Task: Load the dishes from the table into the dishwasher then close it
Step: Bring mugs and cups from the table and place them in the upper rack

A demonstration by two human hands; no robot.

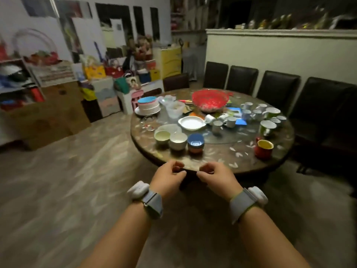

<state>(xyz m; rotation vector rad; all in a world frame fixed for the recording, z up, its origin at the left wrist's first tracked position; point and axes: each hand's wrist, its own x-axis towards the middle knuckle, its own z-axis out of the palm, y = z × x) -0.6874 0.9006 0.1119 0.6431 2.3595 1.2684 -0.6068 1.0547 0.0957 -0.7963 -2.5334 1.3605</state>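
Note:
A round brown table (222, 157) carries many dishes. Near its front edge stand a pale green bowl (162, 136), a white bowl (178, 140) and a blue bowl (195, 142) stacked on an orange one. Behind them lies a white oval dish (191, 123). Further back are a stack of plates with a blue top (147, 105), a red colander (210, 99) and several white cups (251, 113). A red mug (263, 148) stands at the right. My left hand (168, 178) and my right hand (216, 179) hover side by side just before the table's near edge, fingers loosely curled, holding nothing. No dishwasher is in view.
Dark chairs (278, 86) line the far right side of the table against a low white wall (280, 51). Cardboard boxes (58, 113), shelves and bags crowd the left wall. Wood floor (77, 190) stretches to my left.

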